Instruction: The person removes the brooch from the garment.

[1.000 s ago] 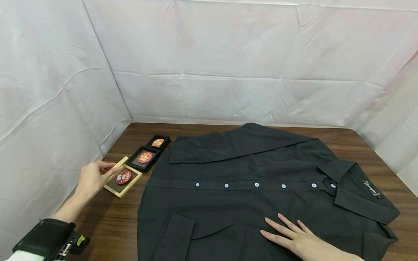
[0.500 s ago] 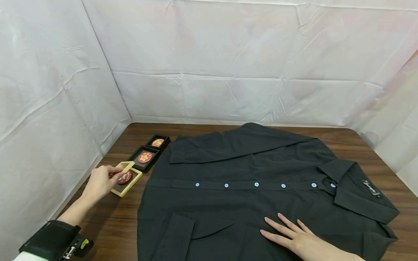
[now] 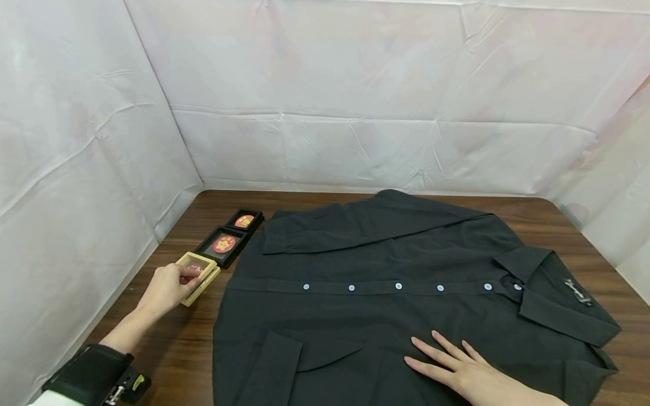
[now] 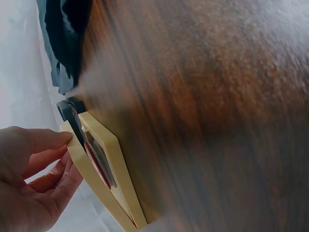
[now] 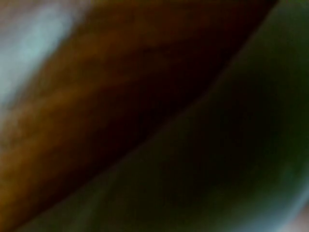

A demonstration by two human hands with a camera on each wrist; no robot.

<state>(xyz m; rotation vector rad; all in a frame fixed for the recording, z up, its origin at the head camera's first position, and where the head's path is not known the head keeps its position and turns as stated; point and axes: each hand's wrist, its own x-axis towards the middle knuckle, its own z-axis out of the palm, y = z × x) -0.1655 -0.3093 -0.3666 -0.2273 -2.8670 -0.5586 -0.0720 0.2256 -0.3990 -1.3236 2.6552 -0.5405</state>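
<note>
In the head view my left hand (image 3: 165, 288) is at the table's left side, beside a square gold-framed display case (image 4: 113, 145). Thumb and fingers pinch the edge of its lid (image 4: 91, 174), which stands tilted a little off the base in the left wrist view. A dark red round badge (image 4: 100, 168) shows edge-on between the two halves. Fingers partly cover the case in the head view. With fingers spread, my right hand (image 3: 459, 372) lies on a black button-up shirt (image 3: 355, 316). The right wrist view is too dark and blurred to show that hand.
Behind the gold case lie two black-framed cases, a larger one (image 3: 209, 246) and a smaller one (image 3: 228, 222), each with a red and yellow badge. The shirt covers much of the wooden table (image 3: 172, 344). White cloth walls (image 3: 355, 152) stand behind and at both sides.
My left hand has swung the gold lid over from its laid-back position toward the base, moving slightly right and nearer. The right hand and shirt have stayed put.
</note>
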